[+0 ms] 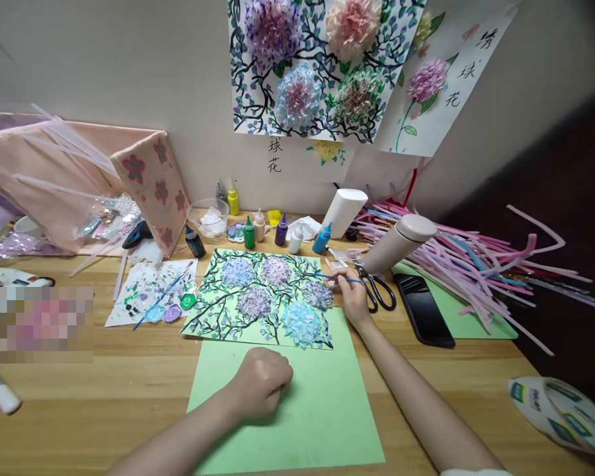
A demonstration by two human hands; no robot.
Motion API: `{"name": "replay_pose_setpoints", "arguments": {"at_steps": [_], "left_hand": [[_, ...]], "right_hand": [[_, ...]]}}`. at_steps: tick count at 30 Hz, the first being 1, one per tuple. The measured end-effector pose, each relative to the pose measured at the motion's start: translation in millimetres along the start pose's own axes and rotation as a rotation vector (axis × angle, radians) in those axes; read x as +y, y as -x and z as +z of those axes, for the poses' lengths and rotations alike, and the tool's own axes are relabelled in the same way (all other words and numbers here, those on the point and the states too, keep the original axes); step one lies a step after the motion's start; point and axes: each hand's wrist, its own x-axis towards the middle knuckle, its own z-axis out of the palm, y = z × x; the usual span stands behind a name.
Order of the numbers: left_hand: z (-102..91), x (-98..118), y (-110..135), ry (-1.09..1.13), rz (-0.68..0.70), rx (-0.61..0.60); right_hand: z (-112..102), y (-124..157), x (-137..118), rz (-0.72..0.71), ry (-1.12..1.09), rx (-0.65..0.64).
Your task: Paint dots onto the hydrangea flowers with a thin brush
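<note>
My right hand [353, 296] is closed around a thin blue paintbrush [327, 276], whose tip points left over the right edge of a flower picture [282, 270]. That picture has black branches, small green and purple leaves and several raised blue and purple flower heads. It lies over the upper part of a light green sheet [327, 410]. My left hand [264, 383] rests as a fist on the green sheet, just below the picture; whether anything is inside it is hidden. Black-handled scissors [379, 291] lie right beside my right hand.
Paint bottles, including a green bottle [249, 233], stand behind the picture. Paint lids and another brush [166, 291] lie on stained paper [129, 301] at left. To the right are a tumbler [399, 241], a phone [425, 311], pink strips [456, 264] and a tape roll [565, 413].
</note>
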Motion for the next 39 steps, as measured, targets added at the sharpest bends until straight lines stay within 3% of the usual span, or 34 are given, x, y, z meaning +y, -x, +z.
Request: {"name": "replay_pose_setpoints", "arguments": {"at_steps": [34,39], "left_hand": [[0.3,0,0,-0.023,0.010,-0.004],[2.3,-1,1,-0.054,0.015,-0.028]], "right_hand": [[-1,-1,2,-0.013,-0.008,0.011],[-3,-1,-6,-0.060,-0.028,0.120]]}}
